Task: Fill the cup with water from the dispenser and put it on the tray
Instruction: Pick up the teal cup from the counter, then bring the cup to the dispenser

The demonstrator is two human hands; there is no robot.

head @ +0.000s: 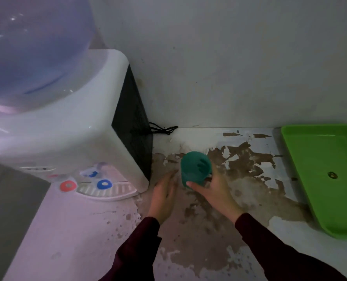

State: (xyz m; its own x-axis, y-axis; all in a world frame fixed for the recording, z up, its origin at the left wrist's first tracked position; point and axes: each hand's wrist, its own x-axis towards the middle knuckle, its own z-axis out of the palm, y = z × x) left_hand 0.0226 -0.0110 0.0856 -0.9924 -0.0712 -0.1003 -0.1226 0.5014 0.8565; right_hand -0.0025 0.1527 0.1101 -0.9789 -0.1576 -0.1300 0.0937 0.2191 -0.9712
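A teal cup (195,167) stands upside down, its base facing up, on the worn counter to the right of the white water dispenser (71,126). My right hand (211,189) wraps around the cup's lower right side, thumb across its front. My left hand (164,193) hovers just left of the cup with fingers apart, holding nothing. The dispenser carries a large bluish bottle (32,49) and shows a red tap (68,185) and a blue tap (104,183) over a drip tray (109,192). A green tray (328,179) lies at the far right.
The counter (219,230) has peeling white paint and brown patches. A black power cord (162,129) lies behind the dispenser by the wall. A small round object (332,175) sits in the green tray. The counter's left edge drops off beside the dispenser.
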